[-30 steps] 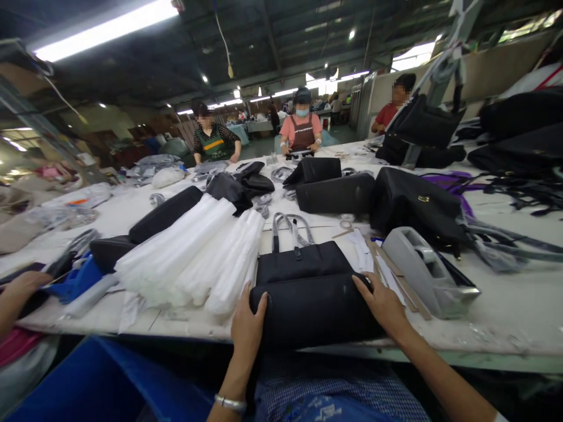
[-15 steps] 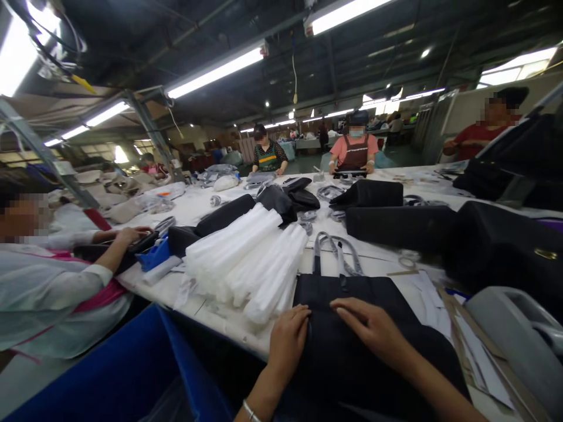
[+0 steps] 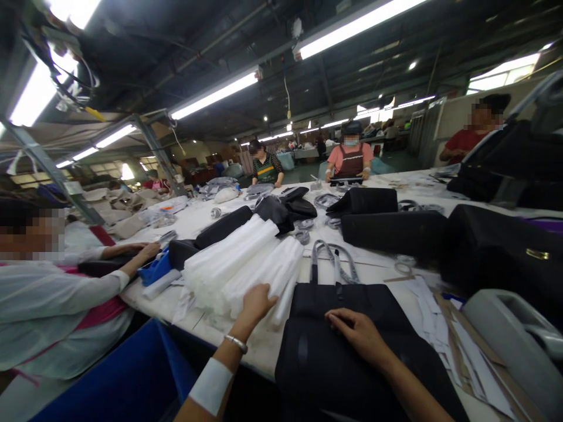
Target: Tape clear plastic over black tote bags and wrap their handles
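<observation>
White worktable: black tote bag flat at near edge, handles already wrapped; white foam rolls left piled. Left hand at rolls, grip unclear; right hand half-open over bag, seemingly empty.

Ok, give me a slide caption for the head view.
Left hand at white rolls, right hand at a black bag with looped handles, on a white worktable.

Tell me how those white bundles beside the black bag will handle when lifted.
The white bundles are probably light for their size, looking puffy and foamlike. They likely squash easily, given their creased surfaces. The upper ones might slide, being piled on others.
</observation>
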Demonstrator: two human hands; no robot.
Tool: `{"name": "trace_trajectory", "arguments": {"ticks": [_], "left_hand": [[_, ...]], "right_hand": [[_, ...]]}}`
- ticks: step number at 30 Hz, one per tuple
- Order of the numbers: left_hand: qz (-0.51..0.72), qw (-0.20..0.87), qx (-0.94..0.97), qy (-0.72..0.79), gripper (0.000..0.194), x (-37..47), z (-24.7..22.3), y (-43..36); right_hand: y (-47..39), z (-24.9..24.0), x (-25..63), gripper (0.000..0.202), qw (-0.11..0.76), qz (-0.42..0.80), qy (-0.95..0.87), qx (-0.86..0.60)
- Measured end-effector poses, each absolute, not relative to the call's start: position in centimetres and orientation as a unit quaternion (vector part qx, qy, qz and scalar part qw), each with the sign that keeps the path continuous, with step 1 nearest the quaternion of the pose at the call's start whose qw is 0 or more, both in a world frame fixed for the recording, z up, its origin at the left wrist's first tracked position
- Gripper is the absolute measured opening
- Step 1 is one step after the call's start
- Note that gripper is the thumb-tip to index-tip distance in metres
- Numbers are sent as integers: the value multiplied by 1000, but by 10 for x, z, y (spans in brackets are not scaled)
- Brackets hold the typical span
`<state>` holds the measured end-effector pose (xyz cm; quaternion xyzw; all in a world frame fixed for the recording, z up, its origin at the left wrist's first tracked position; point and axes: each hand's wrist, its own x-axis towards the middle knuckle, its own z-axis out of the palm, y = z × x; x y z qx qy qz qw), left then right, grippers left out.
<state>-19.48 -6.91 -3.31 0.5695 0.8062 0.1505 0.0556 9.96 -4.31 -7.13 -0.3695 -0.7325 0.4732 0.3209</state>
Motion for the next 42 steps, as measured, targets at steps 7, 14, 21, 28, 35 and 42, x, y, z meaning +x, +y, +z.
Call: {"name": "trace_trajectory", "arguments": {"ticks": [7, 14, 21, 28, 35, 42], "left_hand": [[471, 132, 520, 700, 43, -219, 45, -71], [631, -77, 469, 613, 44, -231, 98, -64], [503, -394, 472, 607, 50, -207, 154, -86], [246, -146, 717, 636, 44, -114, 104, -97], [157, 199, 770, 585, 41, -102, 15, -73], [-1, 489, 778, 395, 45, -108, -2, -47]], "right_hand": [[-39, -79, 101, 44, 342, 540, -678, -364], [-38, -81, 100, 52, 362, 598, -621, -355], [-34, -90, 102, 51, 407, 567, -611, -373], [-66, -79, 99, 29, 317, 151, -828, -438], [-90, -39, 122, 44, 184, 14, -859, -477], [-117, 6, 151, 29, 195, 142, -909, -339]]}}
